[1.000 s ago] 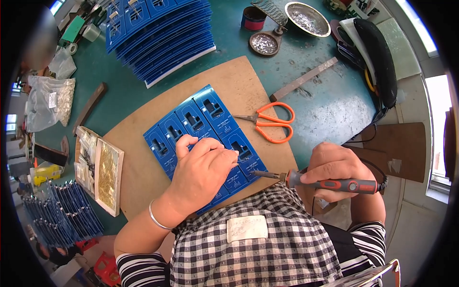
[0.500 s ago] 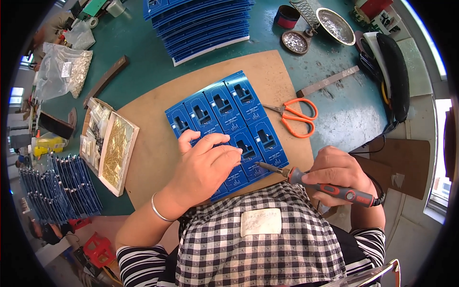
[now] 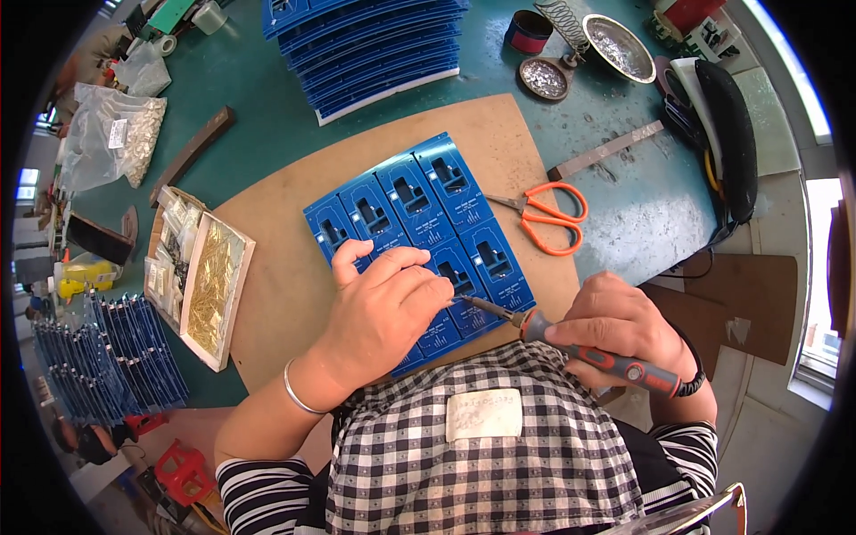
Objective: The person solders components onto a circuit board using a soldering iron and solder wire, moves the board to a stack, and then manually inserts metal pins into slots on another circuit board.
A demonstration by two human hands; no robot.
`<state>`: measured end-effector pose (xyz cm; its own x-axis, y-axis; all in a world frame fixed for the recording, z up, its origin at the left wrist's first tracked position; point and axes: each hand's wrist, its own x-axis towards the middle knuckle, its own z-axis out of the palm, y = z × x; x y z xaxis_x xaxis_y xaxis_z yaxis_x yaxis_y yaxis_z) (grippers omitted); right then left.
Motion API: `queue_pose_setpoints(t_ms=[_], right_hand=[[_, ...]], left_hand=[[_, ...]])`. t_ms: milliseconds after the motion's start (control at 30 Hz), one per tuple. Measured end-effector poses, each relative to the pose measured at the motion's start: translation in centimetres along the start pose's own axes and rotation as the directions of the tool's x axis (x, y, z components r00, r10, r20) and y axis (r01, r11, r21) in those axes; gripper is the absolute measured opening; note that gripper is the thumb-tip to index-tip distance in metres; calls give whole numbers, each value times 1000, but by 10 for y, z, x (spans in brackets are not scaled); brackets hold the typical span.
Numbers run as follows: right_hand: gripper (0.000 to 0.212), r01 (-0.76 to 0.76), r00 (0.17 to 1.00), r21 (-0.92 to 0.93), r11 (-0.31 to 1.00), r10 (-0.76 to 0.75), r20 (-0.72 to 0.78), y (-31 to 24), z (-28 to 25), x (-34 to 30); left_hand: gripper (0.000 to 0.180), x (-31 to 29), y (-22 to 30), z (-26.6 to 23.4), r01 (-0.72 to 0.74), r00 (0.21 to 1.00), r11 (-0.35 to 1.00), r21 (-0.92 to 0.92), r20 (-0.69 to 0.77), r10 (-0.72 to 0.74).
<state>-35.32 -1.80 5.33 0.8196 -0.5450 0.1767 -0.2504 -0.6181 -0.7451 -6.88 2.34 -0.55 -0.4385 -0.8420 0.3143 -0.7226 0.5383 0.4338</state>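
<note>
A blue circuit board panel (image 3: 474,212) with several cut-out sections lies in front of me on a brown board (image 3: 285,192). My left hand (image 3: 379,299) rests over its near left part, wearing a bangle. The thumb and index finger press together near a slot; whatever they pinch is too small or hidden. My right hand (image 3: 617,325) grips a grey and red soldering iron (image 3: 584,349). Its thin tip points left and reaches the panel right beside my left fingertips; whether it touches cannot be told. Orange-handled scissors (image 3: 551,218) lie to the panel's right.
A tall stack of blue panels (image 3: 374,67) stands at the back. At left are a box of gold pins (image 3: 214,285), a bag of white parts (image 3: 134,143) and upright blue boards (image 3: 116,357). An iron stand (image 3: 546,78), metal bowl (image 3: 618,49) and metal bar (image 3: 606,150) sit at right.
The soldering iron in my right hand has moved left and slightly up, bringing its tip close to my left fingertips. My left hand stays almost in place. The whole view has shifted slightly.
</note>
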Motion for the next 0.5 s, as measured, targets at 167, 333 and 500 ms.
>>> queue_pose_setpoints(t_ms=[167, 333, 500], right_hand=[[38, -9, 1000, -19, 1000, 9, -8, -3, 2, -1], [37, -3, 1000, -29, 1000, 3, -5, -6, 2, 1], [36, -26, 1000, -44, 999, 26, 7, -10, 3, 1]], left_hand=[[14, 0, -1, 0, -20, 1000, 999, 30, 13, 20], [11, -1, 0, -2, -42, 999, 996, 83, 19, 41], [14, -12, 0, -21, 74, 994, 997, -11, -84, -75]])
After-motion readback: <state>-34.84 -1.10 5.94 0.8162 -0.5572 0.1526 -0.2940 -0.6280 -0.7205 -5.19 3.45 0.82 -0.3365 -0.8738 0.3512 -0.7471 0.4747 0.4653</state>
